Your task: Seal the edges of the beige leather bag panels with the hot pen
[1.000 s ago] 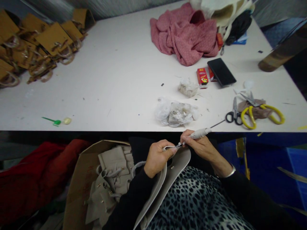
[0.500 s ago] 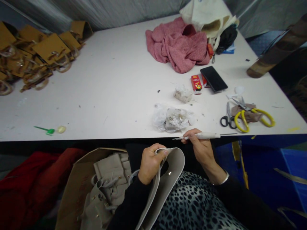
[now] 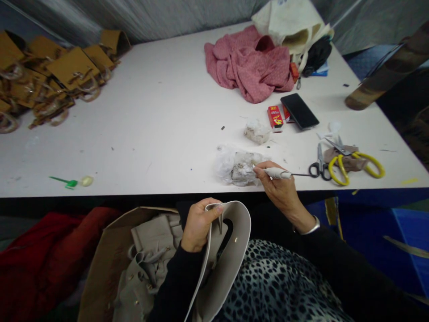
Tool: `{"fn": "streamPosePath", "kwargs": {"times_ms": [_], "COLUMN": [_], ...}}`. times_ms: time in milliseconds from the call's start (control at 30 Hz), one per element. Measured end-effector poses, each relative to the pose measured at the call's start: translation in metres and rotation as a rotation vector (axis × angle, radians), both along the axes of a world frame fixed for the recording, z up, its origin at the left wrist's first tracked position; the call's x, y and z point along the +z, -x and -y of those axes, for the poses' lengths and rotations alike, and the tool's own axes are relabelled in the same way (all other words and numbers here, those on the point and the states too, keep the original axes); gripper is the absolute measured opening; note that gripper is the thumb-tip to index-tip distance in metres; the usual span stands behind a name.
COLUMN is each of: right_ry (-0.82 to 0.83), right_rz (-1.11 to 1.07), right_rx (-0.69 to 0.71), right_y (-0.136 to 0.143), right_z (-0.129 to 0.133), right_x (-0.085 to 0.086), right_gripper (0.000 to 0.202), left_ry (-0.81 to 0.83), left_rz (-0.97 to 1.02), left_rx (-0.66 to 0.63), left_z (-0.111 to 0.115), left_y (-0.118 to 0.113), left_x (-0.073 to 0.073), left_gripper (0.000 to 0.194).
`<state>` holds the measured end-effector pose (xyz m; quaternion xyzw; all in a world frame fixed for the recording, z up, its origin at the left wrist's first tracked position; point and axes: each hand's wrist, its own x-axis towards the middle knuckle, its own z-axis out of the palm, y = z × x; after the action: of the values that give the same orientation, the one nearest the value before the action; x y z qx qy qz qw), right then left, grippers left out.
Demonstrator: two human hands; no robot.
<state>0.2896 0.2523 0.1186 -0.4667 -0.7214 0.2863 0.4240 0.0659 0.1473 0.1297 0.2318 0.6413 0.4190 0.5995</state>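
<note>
My left hand (image 3: 199, 226) is closed on the upper edge of a light grey handbag (image 3: 236, 259), which hangs open over my lap. A dark cut-out and a small metal piece show on its inner side. In my right hand (image 3: 281, 197) is a slim tool with a white wrapped handle (image 3: 275, 173), pinched near its front. A thin dark rod sticks out from its back end. Its front tip is at the white-smeared block (image 3: 241, 171) in crumpled clear plastic; I cannot tell whether they touch.
Right on the white table (image 3: 161, 125) lie yellow-handled scissors (image 3: 340, 172), small black scissors (image 3: 320, 165), a phone (image 3: 299, 111) and a red box (image 3: 275, 118). Pink cloth (image 3: 248, 62) sits behind. Brown bags (image 3: 72, 69) pile left. Below, a carton (image 3: 97, 264) holds grey bags (image 3: 154, 237).
My right hand has moved up and forward, bringing the tool from the table edge to the smeared block. My left hand and the handbag have shifted slightly left, and the handbag gapes wider.
</note>
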Motion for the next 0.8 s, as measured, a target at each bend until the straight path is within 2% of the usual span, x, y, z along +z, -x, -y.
{"fn": "streamPosePath", "kwargs": {"times_ms": [167, 267, 367, 500, 567, 800], "right_ry": [-0.113, -0.101, 0.043, 0.458, 0.567, 0.560], "right_rz": [0.201, 0.130, -0.135, -0.481, -0.539, -0.528], "right_rx": [0.047, 0.023, -0.011, 0.221, 0.317, 0.387], "right_y": [0.003, 0.002, 0.003, 0.013, 0.019, 0.026], "right_z": [-0.006, -0.002, 0.010, 0.032, 0.039, 0.041], "right_x": [0.007, 0.007, 0.006, 0.002, 0.000, 0.000], "right_gripper": [0.030, 0.029, 0.029, 0.038, 0.039, 0.036], "left_ry": [0.021, 0.021, 0.035, 0.046, 0.050, 0.043], "left_rz": [0.030, 0.031, 0.049, 0.094, 0.122, 0.170], "left_rx": [-0.023, -0.029, -0.037, -0.074, -0.087, -0.112], "left_z": [-0.001, -0.001, -0.001, -0.001, -0.001, 0.000], "left_y": [0.001, 0.002, 0.003, 0.006, 0.007, 0.009], "left_x": [0.005, 0.007, 0.007, 0.006, 0.005, 0.004], "left_gripper": [0.037, 0.037, 0.039, 0.040, 0.040, 0.039]}}
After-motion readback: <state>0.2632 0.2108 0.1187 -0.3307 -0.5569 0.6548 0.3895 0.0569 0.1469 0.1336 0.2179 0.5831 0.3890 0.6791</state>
